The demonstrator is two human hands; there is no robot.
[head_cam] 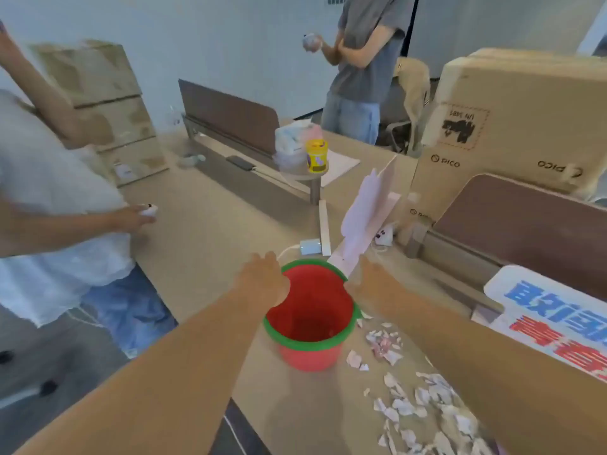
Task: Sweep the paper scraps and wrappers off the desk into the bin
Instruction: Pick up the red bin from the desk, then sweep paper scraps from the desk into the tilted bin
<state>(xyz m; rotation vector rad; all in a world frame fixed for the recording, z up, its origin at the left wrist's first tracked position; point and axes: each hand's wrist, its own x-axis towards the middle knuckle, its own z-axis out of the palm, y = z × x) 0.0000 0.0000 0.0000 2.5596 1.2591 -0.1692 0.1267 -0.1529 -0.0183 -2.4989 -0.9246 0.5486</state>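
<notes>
On the desk point(203, 231), the red bin point(310, 318) stood between the left hand point(264, 280) and right hand point(369, 284), both touching its rim, finger positions unclear, paper scraps point(414, 399) lying near-right.

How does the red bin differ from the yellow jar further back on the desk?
The bin is red with a green rim; the jar is yellow with a printed label. The bin is much larger and open-topped, showing an interior that looks empty; the jar appears capped. The bin sits between the left hand and right hand, both at its rim; nobody touches the jar, which stands on a small raised shelf. Both stand upright.
</notes>
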